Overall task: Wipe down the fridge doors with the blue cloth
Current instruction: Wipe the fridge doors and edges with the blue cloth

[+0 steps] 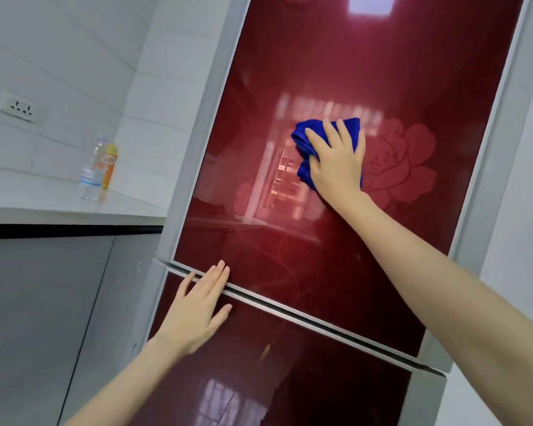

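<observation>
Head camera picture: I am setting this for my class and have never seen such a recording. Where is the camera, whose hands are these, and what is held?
There is no machine: a person wears one camera on the head, looking at their own bare hands. The right hand presses a bunched blue cloth against the red upper fridge door. The left hand lies flat across the gap between that door and the lower door, holding nothing. To the left, a white counter carries a clear water bottle and an orange bottle with a yellow cap.
</observation>
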